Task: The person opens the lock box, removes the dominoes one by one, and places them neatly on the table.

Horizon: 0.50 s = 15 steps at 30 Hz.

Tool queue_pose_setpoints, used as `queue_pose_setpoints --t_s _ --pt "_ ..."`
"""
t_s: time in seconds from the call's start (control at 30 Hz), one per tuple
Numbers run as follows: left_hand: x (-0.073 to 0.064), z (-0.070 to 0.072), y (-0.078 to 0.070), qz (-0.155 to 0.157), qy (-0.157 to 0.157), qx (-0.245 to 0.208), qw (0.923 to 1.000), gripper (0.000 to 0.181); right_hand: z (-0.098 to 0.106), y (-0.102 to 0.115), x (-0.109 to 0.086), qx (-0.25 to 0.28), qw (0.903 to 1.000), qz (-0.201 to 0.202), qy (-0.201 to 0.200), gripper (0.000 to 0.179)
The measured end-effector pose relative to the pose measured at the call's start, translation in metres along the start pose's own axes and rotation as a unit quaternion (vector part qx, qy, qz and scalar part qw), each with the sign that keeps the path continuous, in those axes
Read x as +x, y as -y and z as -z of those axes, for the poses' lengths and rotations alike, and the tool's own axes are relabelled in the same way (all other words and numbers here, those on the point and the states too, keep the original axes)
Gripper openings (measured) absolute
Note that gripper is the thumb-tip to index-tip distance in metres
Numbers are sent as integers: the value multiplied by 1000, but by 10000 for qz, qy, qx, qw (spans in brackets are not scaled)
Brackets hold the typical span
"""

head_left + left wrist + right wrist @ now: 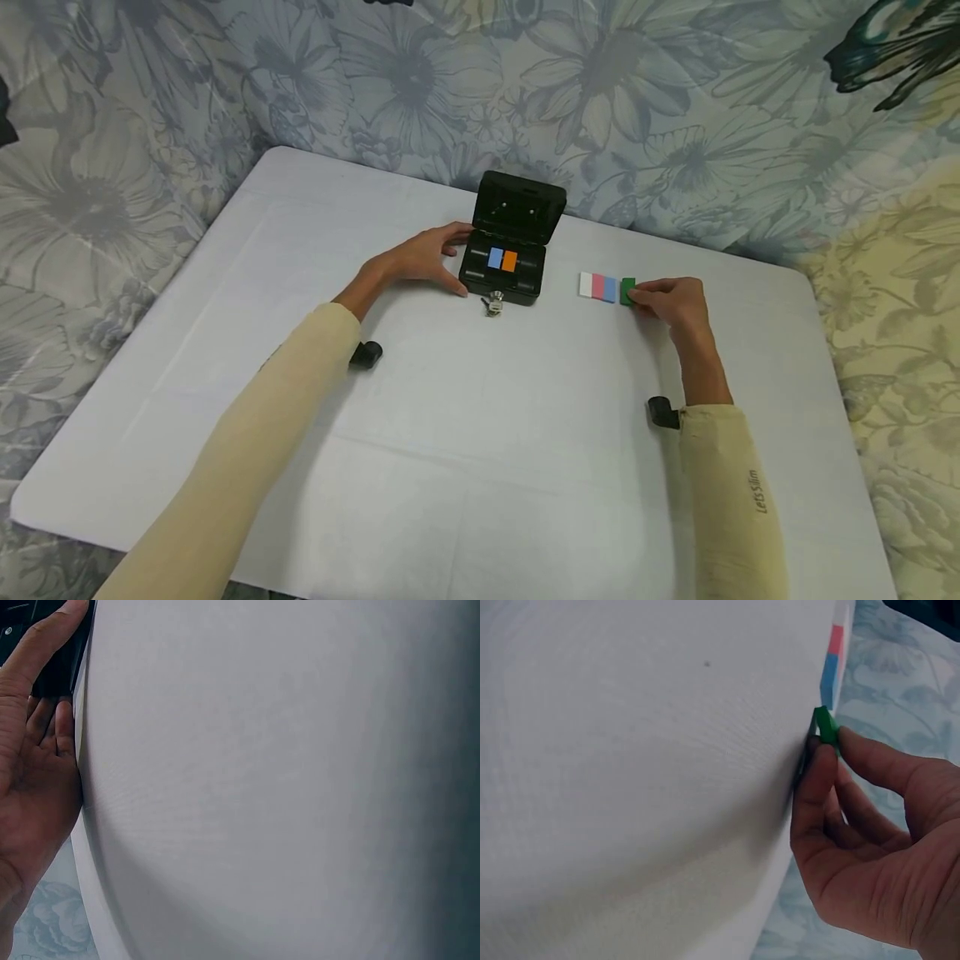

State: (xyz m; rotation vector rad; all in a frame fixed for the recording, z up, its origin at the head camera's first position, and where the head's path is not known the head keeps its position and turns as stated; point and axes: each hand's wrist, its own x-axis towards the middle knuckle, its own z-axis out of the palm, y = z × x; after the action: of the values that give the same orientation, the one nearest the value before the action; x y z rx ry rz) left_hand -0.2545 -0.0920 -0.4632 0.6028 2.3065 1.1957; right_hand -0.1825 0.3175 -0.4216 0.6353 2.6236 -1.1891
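A small black cash box (pixel 501 286) stands with its lid (pixel 519 208) raised at the back of the table. Inside it lie a light blue block (pixel 495 257) and an orange block (pixel 509 262). My left hand (pixel 427 254) holds the box by its left side, thumb at the front corner and fingers toward the back. In the right wrist view, a green block (pixel 826 725) is pinched between thumb and fingertips of my right hand (pixel 885 825). Just left of it in the head view, a white block (pixel 586 285), a pink block (pixel 597 287) and a blue block (pixel 610 290) lie in a row.
Keys (pixel 492 305) hang at the lock on the box's front. A white cloth covers the table (pixel 465 467), and flowered fabric (pixel 615 108) rises right behind its back edge. Each wrist carries a black camera mount.
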Motion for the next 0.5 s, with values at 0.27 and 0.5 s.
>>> queue_pose_setpoints --t_s 0.27,0.5 --pt "-2 0 0 6 -20 -16 10000 117 -5 2 2 -193 9998 12 -66 50" --pt "1 0 2 -44 -12 -16 10000 116 -6 1 2 -293 9994 87 -135 47"
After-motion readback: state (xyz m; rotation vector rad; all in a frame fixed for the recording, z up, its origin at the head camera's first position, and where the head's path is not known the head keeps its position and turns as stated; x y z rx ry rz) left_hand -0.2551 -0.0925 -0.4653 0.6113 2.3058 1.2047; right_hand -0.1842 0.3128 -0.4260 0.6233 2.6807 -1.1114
